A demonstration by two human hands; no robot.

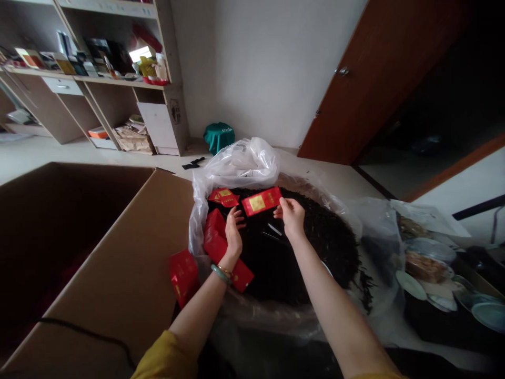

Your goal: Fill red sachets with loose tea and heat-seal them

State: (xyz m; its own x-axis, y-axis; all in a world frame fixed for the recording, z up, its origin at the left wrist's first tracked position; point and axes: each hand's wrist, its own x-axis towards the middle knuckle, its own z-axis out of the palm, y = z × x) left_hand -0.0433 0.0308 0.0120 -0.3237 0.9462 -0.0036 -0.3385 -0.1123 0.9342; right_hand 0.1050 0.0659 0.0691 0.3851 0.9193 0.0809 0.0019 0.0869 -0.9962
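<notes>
Pinched by one end in my right hand [291, 215] is a red packet [261, 201] with a gold label, held above dark, dried tea-like leaves [327, 237]. My left hand [234, 231], with bangles at the wrist, is close to the packet's other end; its fingers are apart and hold nothing. Below and beside that hand lie larger red packs [214, 231]. More small red packets [226, 197] rest at the back left of the leaves. A thin white strip [275, 229] lies on the leaves. The leaves fill a clear plastic bag [252, 163] with its rim turned back.
An open cardboard box [158, 231] stands at the left, with a red pack [184, 276] by its side. Bags and dishes [430, 268] are on the right. Behind are a green-covered bin [219, 138], shelves [173, 105] and a brown door [374, 68].
</notes>
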